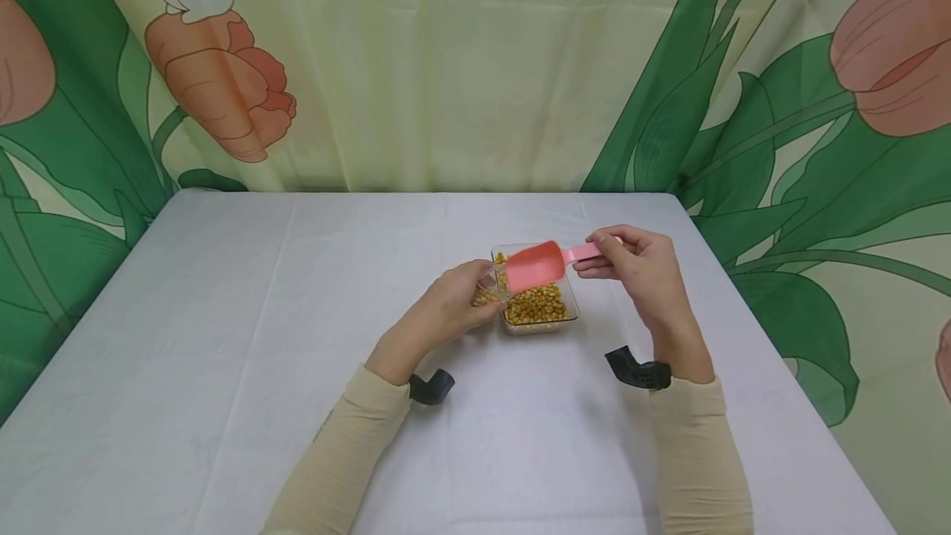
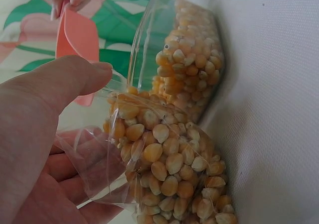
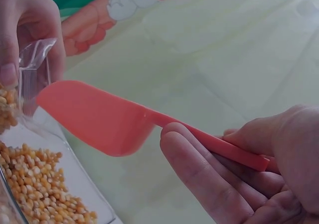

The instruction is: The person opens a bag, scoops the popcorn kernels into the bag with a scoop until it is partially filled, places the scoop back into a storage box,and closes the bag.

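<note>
My left hand point(image 1: 456, 300) holds the mouth of a clear plastic bag point(image 2: 107, 169) between thumb and fingers. Corn kernels point(image 2: 169, 169) fill the lower part of the bag. Beside it stands a clear rectangular container point(image 1: 574, 304) with more corn kernels point(image 1: 537, 304) inside. By its handle, my right hand point(image 1: 631, 262) pinches a pink scoop point(image 1: 537, 267), which is over the container with its front end at the bag's mouth. In the right wrist view the scoop point(image 3: 99, 117) tilts down toward its front; whether kernels lie in it cannot be told there.
A white cloth covers the table point(image 1: 186, 353). Behind it hangs a curtain point(image 1: 461, 64) printed with tulips, leaves and a rabbit on a carrot. Black curved mounts point(image 1: 639, 370) sit at both wrists.
</note>
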The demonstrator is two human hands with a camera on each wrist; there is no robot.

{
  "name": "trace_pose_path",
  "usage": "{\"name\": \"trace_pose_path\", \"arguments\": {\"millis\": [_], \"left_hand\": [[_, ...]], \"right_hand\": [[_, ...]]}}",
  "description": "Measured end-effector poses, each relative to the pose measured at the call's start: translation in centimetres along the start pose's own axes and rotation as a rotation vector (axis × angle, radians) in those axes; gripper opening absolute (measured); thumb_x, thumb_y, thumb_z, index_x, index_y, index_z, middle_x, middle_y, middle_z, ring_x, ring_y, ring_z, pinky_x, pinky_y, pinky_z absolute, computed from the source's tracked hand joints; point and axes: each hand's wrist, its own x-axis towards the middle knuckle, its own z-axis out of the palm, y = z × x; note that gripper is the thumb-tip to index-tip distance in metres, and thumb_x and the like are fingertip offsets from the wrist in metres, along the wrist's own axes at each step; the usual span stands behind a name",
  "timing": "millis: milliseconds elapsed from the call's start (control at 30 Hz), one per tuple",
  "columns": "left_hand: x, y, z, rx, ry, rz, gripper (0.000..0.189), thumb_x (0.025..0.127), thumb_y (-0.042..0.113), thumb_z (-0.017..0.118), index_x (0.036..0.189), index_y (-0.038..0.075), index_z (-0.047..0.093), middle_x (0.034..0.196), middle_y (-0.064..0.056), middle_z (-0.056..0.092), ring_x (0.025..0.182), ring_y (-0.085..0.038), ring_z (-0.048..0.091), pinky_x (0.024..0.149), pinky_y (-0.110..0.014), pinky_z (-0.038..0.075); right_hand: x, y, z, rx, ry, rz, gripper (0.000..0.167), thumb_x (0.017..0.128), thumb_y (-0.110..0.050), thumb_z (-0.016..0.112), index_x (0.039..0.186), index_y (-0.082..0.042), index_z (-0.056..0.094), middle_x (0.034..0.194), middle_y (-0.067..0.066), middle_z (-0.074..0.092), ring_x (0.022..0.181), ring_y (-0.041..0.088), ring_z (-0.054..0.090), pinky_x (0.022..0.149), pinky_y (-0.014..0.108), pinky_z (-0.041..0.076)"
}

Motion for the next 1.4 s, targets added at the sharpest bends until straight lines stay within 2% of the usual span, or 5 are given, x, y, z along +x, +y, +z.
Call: {"name": "trace_pose_path", "arguments": {"millis": [233, 467, 633, 833, 1400], "left_hand": [[0.0, -0.1, 0.0, 0.000, 0.004, 0.004, 0.052, 0.088, 0.023, 0.075, 0.129, -0.001, 0.054, 0.103, -0.006, 0.064, 0.090, -0.017, 0.058, 0.078, -0.032, 0.051], [0.1, -0.1, 0.0, -0.001, -0.007, -0.007, 0.055, 0.089, 0.024, 0.074, 0.133, -0.001, 0.052, 0.113, -0.008, 0.064, 0.099, -0.019, 0.059, 0.087, -0.035, 0.052], [0.0, 0.0, 0.0, 0.006, -0.006, -0.010, 0.058, 0.089, 0.026, 0.074, 0.135, -0.002, 0.050, 0.119, -0.011, 0.064, 0.107, -0.022, 0.061, 0.094, -0.038, 0.052], [0.0, 0.0, 0.0, 0.014, -0.004, -0.007, 0.059, 0.090, 0.026, 0.073, 0.136, -0.002, 0.050, 0.124, -0.012, 0.064, 0.114, -0.024, 0.061, 0.099, -0.039, 0.051], [0.1, 0.0, 0.0, 0.014, -0.012, -0.009, 0.061, 0.090, 0.027, 0.073, 0.137, -0.003, 0.049, 0.126, -0.015, 0.064, 0.116, -0.026, 0.061, 0.099, -0.040, 0.051]], "right_hand": [[0.1, 0.2, -0.4, 0.065, 0.024, 0.003, 0.026, 0.098, -0.018, 0.061, 0.107, 0.007, 0.064, 0.084, 0.001, 0.075, 0.074, 0.015, 0.076, 0.071, 0.029, 0.059], [0.1, 0.6, -0.8, 0.075, 0.060, 0.015, 0.028, 0.098, -0.018, 0.062, 0.109, 0.008, 0.063, 0.087, 0.005, 0.075, 0.074, 0.015, 0.076, 0.070, 0.028, 0.059], [0.2, 0.8, -0.7, -0.067, 0.110, 0.031, 0.034, 0.099, -0.022, 0.060, 0.115, 0.008, 0.063, 0.090, 0.006, 0.074, 0.075, 0.013, 0.076, 0.072, 0.028, 0.059], [0.3, 0.9, -0.2, -0.257, 0.169, 0.078, 0.039, 0.101, -0.030, 0.056, 0.120, 0.003, 0.064, 0.104, 0.023, 0.071, 0.075, 0.008, 0.075, 0.072, 0.023, 0.058], [0.3, 0.7, 1.1, -0.437, 0.179, -0.031, 0.027, 0.100, -0.019, 0.059, 0.110, 0.005, 0.068, 0.093, 0.021, 0.072, 0.070, 0.012, 0.074, 0.064, 0.021, 0.058]]}}
